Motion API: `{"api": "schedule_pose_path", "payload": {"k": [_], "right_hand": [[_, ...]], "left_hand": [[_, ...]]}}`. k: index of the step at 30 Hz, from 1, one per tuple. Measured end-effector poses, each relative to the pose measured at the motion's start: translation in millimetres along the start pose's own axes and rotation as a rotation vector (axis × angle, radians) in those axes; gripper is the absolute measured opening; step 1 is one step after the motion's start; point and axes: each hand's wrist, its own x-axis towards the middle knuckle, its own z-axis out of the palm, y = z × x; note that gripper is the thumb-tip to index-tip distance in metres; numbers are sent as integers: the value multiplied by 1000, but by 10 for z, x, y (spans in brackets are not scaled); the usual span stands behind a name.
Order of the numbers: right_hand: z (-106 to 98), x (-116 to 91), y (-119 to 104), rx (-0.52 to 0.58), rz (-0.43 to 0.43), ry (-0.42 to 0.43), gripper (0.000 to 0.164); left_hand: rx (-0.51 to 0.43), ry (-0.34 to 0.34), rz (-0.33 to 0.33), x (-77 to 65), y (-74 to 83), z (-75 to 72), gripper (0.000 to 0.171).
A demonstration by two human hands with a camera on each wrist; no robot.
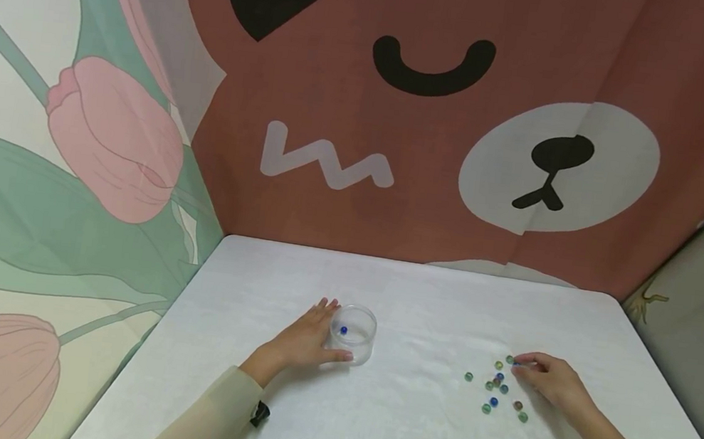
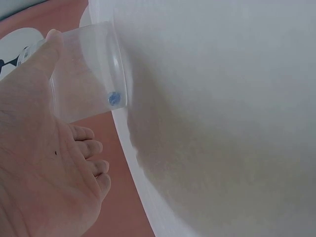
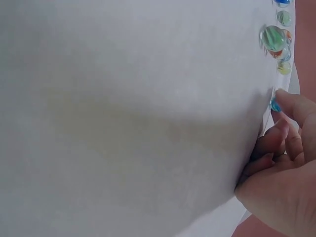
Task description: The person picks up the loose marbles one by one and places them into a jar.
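My left hand [image 1: 304,336] holds a clear round cup [image 1: 362,346] from its left side, the thumb along the near wall and the other fingers around the far side. One blue marble [image 2: 114,98] lies on the bottom inside the cup. Over on the right, my right hand [image 1: 551,378] pinches a blue marble [image 3: 275,104] between thumb and fingertips, low over the table. Right by those fingertips is a green marble [image 1: 510,359]. Several more glass marbles, such as a blue one [image 1: 494,402] and a green one [image 1: 468,376], lie loosely grouped left of this hand.
A white cloth covers the table [image 1: 408,418]. Behind it hangs a brown bear-print cloth [image 1: 423,220], and a tulip-print cloth [image 1: 18,213] hangs along the left side. Between the cup and the marbles lies a stretch of white cloth.
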Motion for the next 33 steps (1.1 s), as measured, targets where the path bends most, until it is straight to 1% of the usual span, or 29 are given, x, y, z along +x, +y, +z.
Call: {"api": "schedule_pose_path", "payload": {"k": [4,8,12,15,19,22,30,33], "right_hand": [[-16,-3,12,15,1,4,49],[-18,3,3,34,24,14,46],[-49,7,-48,53,44,7,49],[-80,-8,-118,58,44,14,53],[-119,-39,-245,74,12,17,56],[-133,-49,-336,93,-5,3,59],[-119,-57,-536,140,24,-13,66],[-113,-70,-599,162,20,-16,67]], "left_hand": [[2,-3,-1,1,2,5,109],[4,-8,-5,0,6,6,109],[8,-14,-11,-2,14,-5,110],[7,-12,-10,-4,13,-14,110],[7,-13,-15,-2,4,-16,110],[8,-14,-20,3,4,-17,111],[3,-13,-6,-1,1,-21,111],[-1,-11,-5,-3,-1,-17,111]]}}
